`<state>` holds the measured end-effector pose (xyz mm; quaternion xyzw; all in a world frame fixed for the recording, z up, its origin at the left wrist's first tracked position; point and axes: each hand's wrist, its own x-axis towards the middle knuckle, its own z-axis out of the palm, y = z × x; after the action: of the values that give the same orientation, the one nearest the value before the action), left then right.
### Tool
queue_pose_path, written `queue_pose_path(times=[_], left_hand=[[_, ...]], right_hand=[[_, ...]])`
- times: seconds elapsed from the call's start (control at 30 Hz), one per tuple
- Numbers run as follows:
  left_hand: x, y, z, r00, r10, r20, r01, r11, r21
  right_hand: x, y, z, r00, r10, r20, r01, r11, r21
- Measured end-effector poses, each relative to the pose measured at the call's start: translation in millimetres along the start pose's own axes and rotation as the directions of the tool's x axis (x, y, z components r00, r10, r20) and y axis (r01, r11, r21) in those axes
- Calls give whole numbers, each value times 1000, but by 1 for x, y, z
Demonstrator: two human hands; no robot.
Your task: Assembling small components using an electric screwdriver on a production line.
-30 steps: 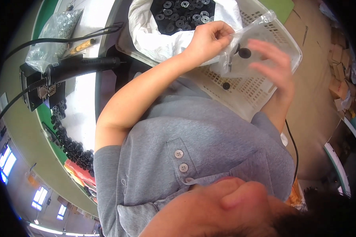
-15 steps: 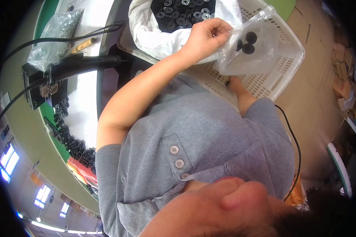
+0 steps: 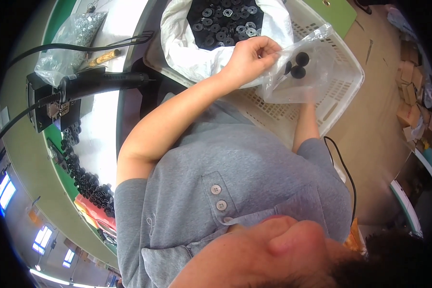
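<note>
My left hand point(image 3: 252, 60) reaches across from the left. Its thumb and fingers pinch the edge of a clear plastic bag point(image 3: 317, 89). Inside the bag show three round black parts point(image 3: 298, 72). Only the forearm of my right hand point(image 3: 310, 96) shows well. The hand itself lies behind the clear plastic, too blurred to make out its fingers. Under and beyond my left hand stands a white sack point(image 3: 177, 53), its mouth rolled open, full of black and grey disc-shaped parts point(image 3: 221, 24). Both sack and bag are over a white plastic basket point(image 3: 353, 79).
A workbench point(image 3: 101, 115) on the left bears a black hand tool point(image 3: 105, 79) with a cable, a bag of small metal pieces point(image 3: 77, 36), a wooden-handled tool point(image 3: 104, 57) and rows of black parts point(image 3: 89, 185). Cardboard boxes point(image 3: 410, 91) are stacked far right.
My right hand has moved up and to the right, from below the bag to behind it. My left hand still pinches the bag. The whole view has shifted slightly.
</note>
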<state>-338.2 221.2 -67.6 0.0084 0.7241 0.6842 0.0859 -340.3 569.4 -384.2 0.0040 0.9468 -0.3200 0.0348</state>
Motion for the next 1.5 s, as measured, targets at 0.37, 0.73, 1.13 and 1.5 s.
queue_pose_path(times=[0.37, 0.73, 1.13, 1.5], left_hand=[[0, -2, 6, 999, 30, 17, -30, 1000, 5], [-13, 34, -1, 891, 423, 162, -453, 845, 283], [-85, 52, -83, 969, 240, 53, -240, 883, 403], [-119, 66, -117, 970, 243, -27, -192, 827, 528]], right_hand=[[10, -307, -254, 968, -253, -12, 235, 880, 412], [33, -235, -193, 935, 204, 290, -221, 975, 25], [32, -90, -93, 648, 760, 53, -574, 441, 690], [56, -119, -121, 779, 626, -29, -497, 645, 580]])
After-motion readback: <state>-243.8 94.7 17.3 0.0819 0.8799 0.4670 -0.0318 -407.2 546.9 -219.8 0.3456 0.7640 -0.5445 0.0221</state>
